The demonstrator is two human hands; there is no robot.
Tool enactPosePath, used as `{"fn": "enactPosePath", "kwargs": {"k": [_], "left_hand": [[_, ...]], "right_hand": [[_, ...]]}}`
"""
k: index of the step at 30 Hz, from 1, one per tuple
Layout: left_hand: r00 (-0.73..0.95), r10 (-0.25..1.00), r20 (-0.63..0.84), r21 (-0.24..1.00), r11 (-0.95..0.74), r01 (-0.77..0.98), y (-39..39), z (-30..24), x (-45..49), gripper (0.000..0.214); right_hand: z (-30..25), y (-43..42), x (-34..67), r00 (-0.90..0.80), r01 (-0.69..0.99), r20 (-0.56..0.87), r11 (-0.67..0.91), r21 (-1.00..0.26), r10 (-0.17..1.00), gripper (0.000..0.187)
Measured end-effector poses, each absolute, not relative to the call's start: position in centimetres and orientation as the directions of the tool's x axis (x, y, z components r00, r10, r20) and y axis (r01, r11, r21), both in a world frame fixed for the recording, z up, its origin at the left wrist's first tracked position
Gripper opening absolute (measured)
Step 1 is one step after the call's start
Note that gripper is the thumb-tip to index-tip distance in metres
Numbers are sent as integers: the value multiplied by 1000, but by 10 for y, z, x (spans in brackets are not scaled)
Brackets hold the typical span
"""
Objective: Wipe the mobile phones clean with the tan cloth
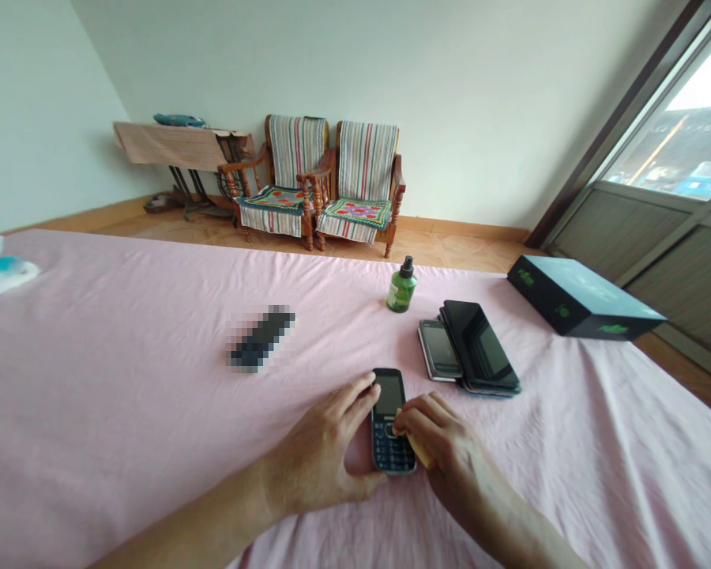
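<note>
A pale wall (468, 103) rises behind two wooden armchairs (364, 162) with striped covers and bright patterned seat pieces, and beside them stands a draped table (171, 146) on dark metal legs. In front of me spreads a pink sheet (124, 395), creased most toward the right. The keypad phone (389, 456) lies on it between my hands, face up, its screen end pointing away from me; it is dark, with a blank screen, a silvery edge and pale marks on the keys. My left hand (320, 446) spans its left side, the thumb spread well apart from the fingers: the fingertips touch the upper left edge and the thumb sits at the lower left corner. My right hand (447, 442) pinches a yellow piece (422, 452) against the phone, covering part of the upper keypad on the right; what it is made of I can't tell. Beyond my right hand, a smaller phone (439, 352) lies against a black tablet (481, 344) that rests on something flat. A green bottle (401, 289) with a black top stands just past them, and a black box (584, 296) sits farther right. To the left lie a pixelated phone-like object (261, 340) and, near the far edge, a tissue pack (5, 276).
</note>
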State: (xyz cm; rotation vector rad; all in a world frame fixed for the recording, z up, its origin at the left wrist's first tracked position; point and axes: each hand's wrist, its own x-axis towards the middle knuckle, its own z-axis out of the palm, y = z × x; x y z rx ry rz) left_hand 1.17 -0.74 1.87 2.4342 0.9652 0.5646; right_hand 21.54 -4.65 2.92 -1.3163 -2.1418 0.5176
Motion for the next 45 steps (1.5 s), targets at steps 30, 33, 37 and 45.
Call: {"fn": "enactPosePath", "kwargs": {"k": [30, 33, 37, 45], "left_hand": [[671, 720, 179, 564, -634, 530, -7, 18, 12, 87], [673, 719, 175, 571, -631, 526, -7, 19, 12, 86], [669, 720, 183, 572, -632, 523, -6, 18, 12, 87], [671, 724, 159, 586, -616, 526, -7, 17, 11, 89]], "right_hand": [[38, -40, 199, -314, 696, 250, 401, -596, 916, 31], [35, -41, 202, -289, 716, 224, 366, -594, 931, 28], [31, -41, 199, -314, 680, 246, 398, -616, 917, 34], [34, -41, 201, -311, 690, 230, 385, -613, 922, 33]]}}
